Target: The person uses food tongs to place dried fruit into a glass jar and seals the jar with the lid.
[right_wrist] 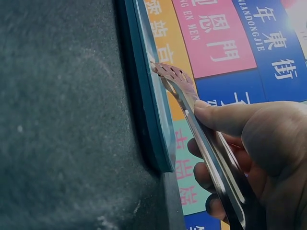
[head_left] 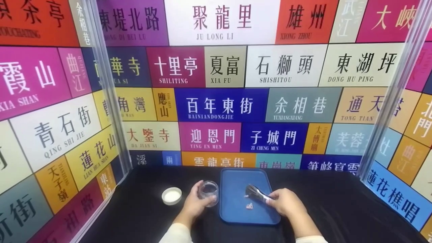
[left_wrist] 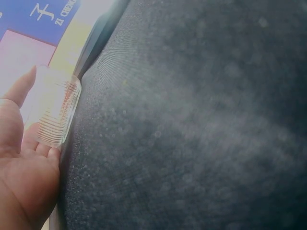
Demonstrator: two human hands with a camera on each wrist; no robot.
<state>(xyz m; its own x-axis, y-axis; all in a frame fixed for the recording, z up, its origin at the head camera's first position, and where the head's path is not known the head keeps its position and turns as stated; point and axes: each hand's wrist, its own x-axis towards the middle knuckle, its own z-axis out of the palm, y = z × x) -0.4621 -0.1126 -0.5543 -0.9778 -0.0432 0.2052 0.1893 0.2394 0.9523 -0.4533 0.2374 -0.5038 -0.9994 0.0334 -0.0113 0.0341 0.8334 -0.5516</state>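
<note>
My left hand point(head_left: 195, 199) grips a clear, ribbed jar point(head_left: 208, 193) just left of the blue tray point(head_left: 233, 216). In the left wrist view the thumb and fingers lie around the jar point(left_wrist: 58, 108). Metal tongs with slotted ends point(head_left: 258, 193) are held in my right hand point(head_left: 287, 202), over the tray's right side. The right wrist view shows the thumb and fingers around the tongs point(right_wrist: 211, 143), whose tips come close to the tray surface. Small pinkish pieces point(head_left: 249, 206) lie on the tray, and a bit more shows at the tong tips.
A round white lid point(head_left: 171, 195) lies on the black tablecloth point(head_left: 145, 216), left of the left hand. Clear upright posts point(head_left: 113, 91) stand at the table's back corners. Behind rises a wall of colourful signs point(head_left: 221, 104).
</note>
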